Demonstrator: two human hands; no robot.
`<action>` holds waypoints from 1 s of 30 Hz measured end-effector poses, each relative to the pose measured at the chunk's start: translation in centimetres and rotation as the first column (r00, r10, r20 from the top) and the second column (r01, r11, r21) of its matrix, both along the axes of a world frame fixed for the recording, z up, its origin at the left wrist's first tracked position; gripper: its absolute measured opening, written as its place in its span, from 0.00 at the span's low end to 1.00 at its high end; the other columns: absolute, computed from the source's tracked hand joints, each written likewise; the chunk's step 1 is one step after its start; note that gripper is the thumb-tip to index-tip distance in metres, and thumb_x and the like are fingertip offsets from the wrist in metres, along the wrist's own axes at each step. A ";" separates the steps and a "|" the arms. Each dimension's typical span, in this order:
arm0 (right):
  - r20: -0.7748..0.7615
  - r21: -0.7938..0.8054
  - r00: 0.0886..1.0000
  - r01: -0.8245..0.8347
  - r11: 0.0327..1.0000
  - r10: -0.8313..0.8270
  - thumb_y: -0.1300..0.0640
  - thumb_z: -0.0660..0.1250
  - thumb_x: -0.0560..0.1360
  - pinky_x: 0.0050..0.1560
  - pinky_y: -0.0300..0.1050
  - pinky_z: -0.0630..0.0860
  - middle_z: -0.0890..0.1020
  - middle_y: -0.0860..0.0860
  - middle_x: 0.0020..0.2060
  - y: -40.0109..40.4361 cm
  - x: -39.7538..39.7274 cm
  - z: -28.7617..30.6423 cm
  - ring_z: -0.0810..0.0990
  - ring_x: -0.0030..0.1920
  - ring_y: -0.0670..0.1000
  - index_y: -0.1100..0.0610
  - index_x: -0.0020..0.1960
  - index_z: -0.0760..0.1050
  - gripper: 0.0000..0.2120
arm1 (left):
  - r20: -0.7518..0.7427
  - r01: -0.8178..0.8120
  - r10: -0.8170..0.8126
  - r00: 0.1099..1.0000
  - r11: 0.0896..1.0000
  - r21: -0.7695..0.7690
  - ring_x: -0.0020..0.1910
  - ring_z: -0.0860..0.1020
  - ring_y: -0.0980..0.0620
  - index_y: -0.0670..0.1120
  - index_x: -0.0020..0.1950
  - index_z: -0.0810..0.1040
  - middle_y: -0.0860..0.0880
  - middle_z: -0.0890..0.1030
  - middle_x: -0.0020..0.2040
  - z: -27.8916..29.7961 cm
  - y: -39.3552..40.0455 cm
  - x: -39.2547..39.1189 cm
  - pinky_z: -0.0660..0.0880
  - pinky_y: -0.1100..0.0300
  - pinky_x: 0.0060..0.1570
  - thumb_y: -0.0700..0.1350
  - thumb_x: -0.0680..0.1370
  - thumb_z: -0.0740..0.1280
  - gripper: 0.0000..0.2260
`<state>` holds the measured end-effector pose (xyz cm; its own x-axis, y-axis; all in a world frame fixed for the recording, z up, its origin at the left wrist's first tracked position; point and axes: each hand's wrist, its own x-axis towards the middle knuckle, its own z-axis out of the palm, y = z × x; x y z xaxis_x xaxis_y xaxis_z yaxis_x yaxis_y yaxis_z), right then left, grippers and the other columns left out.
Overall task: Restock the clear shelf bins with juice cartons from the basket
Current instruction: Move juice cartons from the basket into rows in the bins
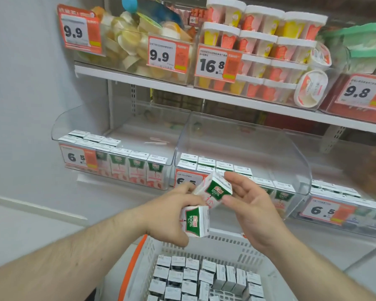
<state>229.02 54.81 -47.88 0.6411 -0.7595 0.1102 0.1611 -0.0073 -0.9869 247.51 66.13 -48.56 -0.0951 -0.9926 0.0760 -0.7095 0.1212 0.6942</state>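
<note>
Passing the raised carton cleanly from one hand to the other looks like the step in hand, and it goes best if each hand ends up with a firm hold on one carton. Starting on the left, the left hand is curled around a lower juice carton, which sits against its palm with the green "100%" face turned outward; that grip should stay snug, because the fingertips above it also appear to steady the bottom of the upper juice carton. That second carton is tilted, its top corner leaning away from the left grip and toward the right hand. The right hand is spread, palm up and fingers loosely extended, with its thumb and fingertip touching the carton's right edge rather than wrapped around it, so it is not yet carrying the weight. I would close those fingers across the carton's broad faces before the left fingertips let go, then turn it upright. Just beyond the right hand stands the middle clear bin, with rows of cartons at its front and bare room behind them; the carton should go in label forward, matching its neighbours. A slip is the likely risk, since the cartons are smooth. Below both hands, the basket holds many more cartons, so a dropped one would probably land there.
</note>
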 end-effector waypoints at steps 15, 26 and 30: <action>-0.261 -0.706 0.960 -0.119 0.698 -0.101 0.53 0.73 0.73 0.40 0.33 0.73 0.81 0.43 0.38 1.1 19.8 8.6 0.78 0.40 0.41 0.48 0.46 0.79 0.04 | -0.363 -0.476 0.368 0.856 0.834 -0.279 0.61 0.72 0.68 0.61 0.59 0.74 0.59 0.63 0.68 2.8 3.8 10.9 0.72 0.70 0.53 0.41 0.58 0.68 0.31; -0.671 -0.424 0.740 -0.345 0.837 -0.035 0.58 0.72 0.74 0.38 0.52 0.83 0.82 0.55 0.36 -4.1 31.7 4.0 0.80 0.35 0.53 0.62 0.45 0.80 0.07 | -0.458 -0.670 0.591 0.664 0.742 -0.015 0.50 0.73 0.59 0.58 0.46 0.74 0.60 0.63 0.62 -0.6 2.7 13.9 0.67 0.72 0.30 0.34 0.64 0.74 0.21; -0.740 -0.189 0.644 -0.474 0.860 0.193 0.59 0.69 0.76 0.26 0.37 0.71 0.80 0.53 0.34 -3.8 31.9 3.7 0.76 0.30 0.49 0.62 0.48 0.80 0.06 | -0.499 -0.650 0.580 0.644 0.759 0.042 0.48 0.74 0.56 0.56 0.46 0.74 0.61 0.62 0.62 -0.3 2.6 13.9 0.66 0.73 0.25 0.33 0.65 0.73 0.21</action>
